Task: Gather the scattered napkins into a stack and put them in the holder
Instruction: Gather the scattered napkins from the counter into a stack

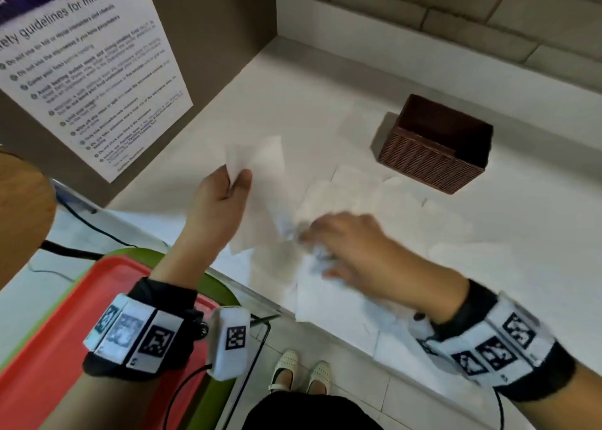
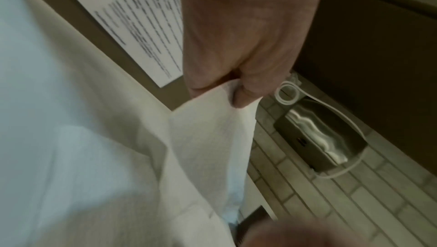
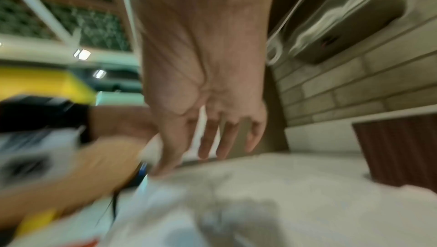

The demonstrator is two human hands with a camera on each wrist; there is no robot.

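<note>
White countertop [image 1: 325, 104] runs up to a pale brick wall [image 1: 488, 16], and on it stands the brown ribbed napkin holder [image 1: 433, 144], open at the top with nothing visible inside. Loose white napkins [image 1: 355, 185] lie scattered flat on the counter on the near side of the holder, overlapping one another, some touching its base and others reaching to the counter's front edge.

Well to the left of the holder, the left hand [image 1: 224, 198] is raised above the counter and pinches a held napkin [image 1: 257, 166] between thumb and fingers; the left wrist view shows the thumb [image 2: 250, 93] pressed onto the sheet's upper edge while the rest of it hangs down. How many sheets are in that pinch cannot be told.

Between the left hand and the holder, nearer the counter's front edge, the right hand [image 1: 345, 244] is palm down over the scattered napkins. It is blurred, yet the right wrist view shows its fingers [image 3: 208, 138] straight and spread apart, pointing down, gripping nothing.

Left of the holder, beyond the left hand, a brown panel carries a printed microwave notice [image 1: 94, 71]. Below the counter edge, left of the holder, sit a red tray [image 1: 58, 348] and a green one [image 1: 215, 286] under it.
</note>
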